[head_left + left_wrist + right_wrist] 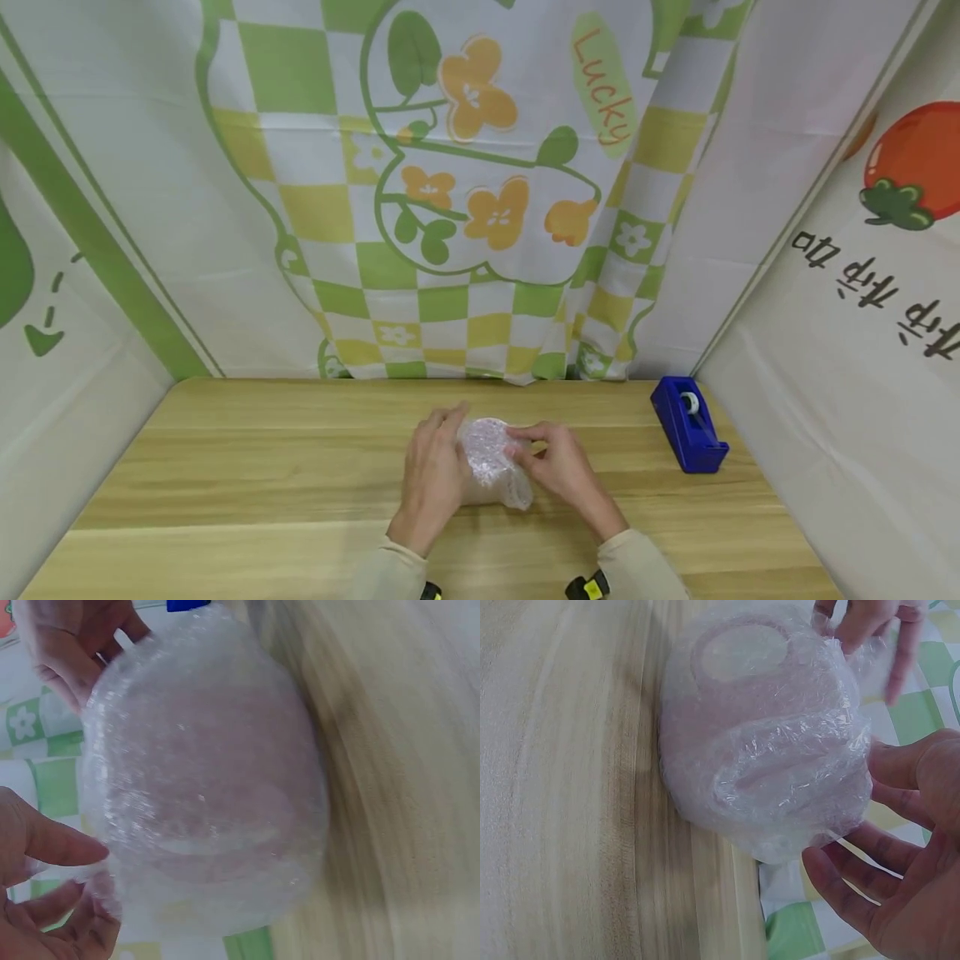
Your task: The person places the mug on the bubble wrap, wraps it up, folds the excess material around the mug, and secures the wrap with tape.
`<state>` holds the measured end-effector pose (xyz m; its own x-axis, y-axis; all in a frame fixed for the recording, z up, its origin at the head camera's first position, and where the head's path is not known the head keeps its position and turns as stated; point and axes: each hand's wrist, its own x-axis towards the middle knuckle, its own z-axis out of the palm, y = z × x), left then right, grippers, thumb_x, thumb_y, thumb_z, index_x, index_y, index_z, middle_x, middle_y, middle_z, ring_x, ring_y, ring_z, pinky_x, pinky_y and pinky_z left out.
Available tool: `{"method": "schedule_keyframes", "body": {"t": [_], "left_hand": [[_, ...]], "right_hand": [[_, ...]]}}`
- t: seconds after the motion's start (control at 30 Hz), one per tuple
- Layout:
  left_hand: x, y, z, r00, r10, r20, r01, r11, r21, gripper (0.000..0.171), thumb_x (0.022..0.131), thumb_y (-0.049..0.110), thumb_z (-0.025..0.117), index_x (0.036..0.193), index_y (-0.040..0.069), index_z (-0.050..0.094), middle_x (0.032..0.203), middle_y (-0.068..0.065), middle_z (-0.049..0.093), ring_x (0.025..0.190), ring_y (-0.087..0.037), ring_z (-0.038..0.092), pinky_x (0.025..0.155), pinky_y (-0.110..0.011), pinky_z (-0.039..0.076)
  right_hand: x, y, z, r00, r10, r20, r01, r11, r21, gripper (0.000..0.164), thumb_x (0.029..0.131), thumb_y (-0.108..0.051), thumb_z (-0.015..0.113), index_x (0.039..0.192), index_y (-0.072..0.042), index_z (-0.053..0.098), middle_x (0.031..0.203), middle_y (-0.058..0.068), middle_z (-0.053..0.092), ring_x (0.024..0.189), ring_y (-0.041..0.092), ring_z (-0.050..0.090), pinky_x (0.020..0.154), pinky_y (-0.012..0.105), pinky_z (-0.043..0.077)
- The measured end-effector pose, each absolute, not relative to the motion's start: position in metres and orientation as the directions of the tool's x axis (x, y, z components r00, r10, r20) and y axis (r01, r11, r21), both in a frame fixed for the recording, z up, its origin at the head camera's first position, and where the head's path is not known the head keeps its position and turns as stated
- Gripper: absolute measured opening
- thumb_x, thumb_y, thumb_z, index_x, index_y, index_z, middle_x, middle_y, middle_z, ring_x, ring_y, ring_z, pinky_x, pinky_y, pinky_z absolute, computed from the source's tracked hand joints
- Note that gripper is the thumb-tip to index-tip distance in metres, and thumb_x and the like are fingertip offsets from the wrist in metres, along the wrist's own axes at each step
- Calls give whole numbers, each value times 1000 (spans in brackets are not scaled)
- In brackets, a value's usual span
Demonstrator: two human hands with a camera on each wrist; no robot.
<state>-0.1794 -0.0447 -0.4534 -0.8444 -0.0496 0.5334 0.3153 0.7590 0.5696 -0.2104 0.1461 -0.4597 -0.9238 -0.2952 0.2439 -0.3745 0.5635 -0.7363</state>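
Note:
A pale pink mug [705, 724], its ring-shaped handle visible through the plastic, is wrapped in clear bubble wrap [487, 454] on the wooden table. My left hand [433, 467] is at the left side of the bundle; in the left wrist view its thumb and fingers pinch a loose end of the wrap. On the opposite side my right hand [562, 467] holds the wrap between thumb and fingers, with its fingertips at the bundle's edge in the right wrist view. The plastic is crinkled and bunched at the ends.
A blue tape dispenser [690, 425] with a roll of tape stands at the right of the wooden table [262, 467]. A green and yellow checked cloth [450, 317] hangs behind the table's far edge, and white printed panels [840, 383] rise at both sides.

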Motion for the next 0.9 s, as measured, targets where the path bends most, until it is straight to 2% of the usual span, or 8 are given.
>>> {"method": "schedule_keyframes", "body": {"t": [0.1,0.23,0.33,0.47,0.53,0.7,0.8,0.9], "left_hand": [[-176,-41,-449,-851,-23,524,325,761,562,64,79,-14,71,140,-3,55,102,-16,73,83,-34,66,73,-46,56],[-174,-32,-450,-853,-38,521,297,785,543,40,82,-10,71,121,-7,66,92,-17,74,77,-32,63,68,-45,54],[-171,-27,-455,-848,-59,527,275,801,532,26,81,-9,72,107,-4,73,85,-18,73,74,-28,58,64,-42,52],[-168,-25,-457,-851,-57,522,273,800,534,25,84,-7,72,109,-3,73,85,-16,74,75,-25,54,60,-37,50],[-166,-26,-458,-851,-29,525,297,798,524,26,86,-4,71,111,-3,73,87,-15,75,80,-25,55,63,-36,51],[-164,-33,-459,-843,85,532,402,756,517,35,86,3,71,119,-8,68,109,-19,74,96,-31,56,82,-42,52],[-163,-39,-459,-865,147,479,428,714,554,50,84,12,74,127,-9,63,125,-23,67,106,-33,54,90,-45,50],[-163,-44,-461,-891,190,413,418,701,578,66,84,27,80,135,-7,58,131,-22,64,114,-32,51,96,-46,49]], "right_hand": [[-210,145,-459,-925,-286,250,-374,570,-731,21,89,-7,78,110,-3,78,106,15,73,85,27,71,65,21,57],[-209,145,-459,-930,-275,245,-363,569,-738,21,88,-7,78,108,-3,78,105,13,73,91,27,70,68,22,58],[-209,145,-460,-931,-277,237,-357,558,-749,20,88,-7,78,108,-4,78,107,13,74,94,26,70,71,24,59],[-210,144,-460,-928,-287,240,-364,546,-755,19,88,-9,79,106,-4,78,106,12,75,90,24,70,71,26,58],[-211,143,-459,-929,-285,237,-361,548,-755,18,87,-9,80,104,-5,78,102,10,76,85,21,70,70,26,58],[-212,143,-458,-936,-273,223,-344,569,-747,15,83,-11,84,96,-8,78,89,2,74,73,10,62,64,24,53],[-214,143,-458,-938,-272,215,-338,579,-742,15,80,-15,87,90,-9,77,80,-2,70,68,8,58,60,23,51],[-215,141,-456,-942,-273,198,-326,592,-737,18,77,-18,89,83,-10,75,72,-4,67,64,7,57,57,24,50]]}}
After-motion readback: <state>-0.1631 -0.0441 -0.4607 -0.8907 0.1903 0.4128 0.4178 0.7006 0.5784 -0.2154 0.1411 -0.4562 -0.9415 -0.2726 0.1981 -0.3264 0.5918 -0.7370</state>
